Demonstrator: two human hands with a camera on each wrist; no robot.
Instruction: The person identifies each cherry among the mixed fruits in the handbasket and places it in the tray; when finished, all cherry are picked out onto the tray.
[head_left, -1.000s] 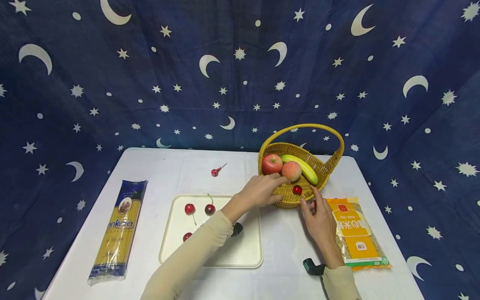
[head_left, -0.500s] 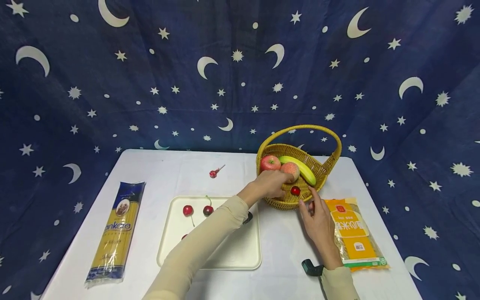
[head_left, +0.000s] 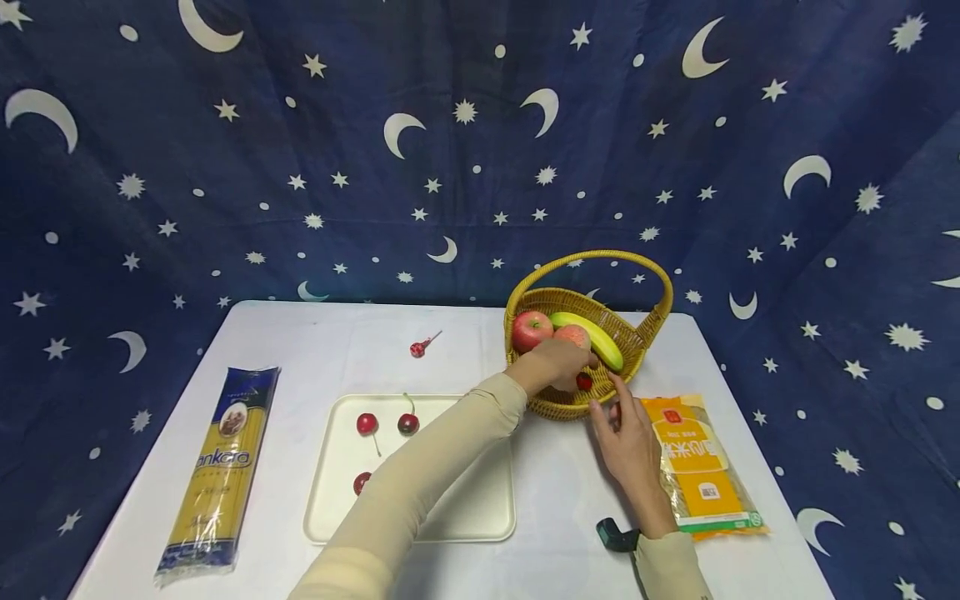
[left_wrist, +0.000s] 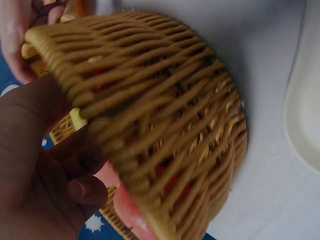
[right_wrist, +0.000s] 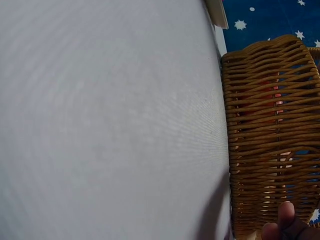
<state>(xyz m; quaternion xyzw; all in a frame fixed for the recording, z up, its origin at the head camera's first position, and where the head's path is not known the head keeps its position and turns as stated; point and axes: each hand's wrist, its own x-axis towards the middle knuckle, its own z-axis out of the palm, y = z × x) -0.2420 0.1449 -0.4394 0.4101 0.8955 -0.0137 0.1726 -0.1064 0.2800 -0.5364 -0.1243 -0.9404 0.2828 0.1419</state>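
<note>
A wicker basket (head_left: pixel 558 410) holds a red apple (head_left: pixel 532 331), a peach (head_left: pixel 573 335), a banana (head_left: pixel 600 342) and a cherry (head_left: pixel 583 382). My left hand (head_left: pixel 557 365) reaches over the near left rim into the basket, fingers spread and loosely bent close above the cherry. In the left wrist view the rim and wicker wall (left_wrist: pixel 165 100) hide some of its fingertips. Beside the basket's near right side is my right hand (head_left: pixel 632 446), its fingertips right at the rim. The right wrist view shows fingertips (right_wrist: pixel 286 214) against the outer wicker.
Several cherries lie on the cream tray (head_left: pixel 487 517), such as a stemmed cherry (head_left: pixel 408 424); my left sleeve crosses above it. A lollipop (head_left: pixel 420 347) is behind the tray. A spaghetti pack (head_left: pixel 221 475) lies left, and an orange noodle bag (head_left: pixel 701 467) lies right of my right hand.
My left hand has moved right and deeper into the basket, from its left rim past the peach to just over the cherry. The right hand has stayed at the rim. The view has shifted slightly.
</note>
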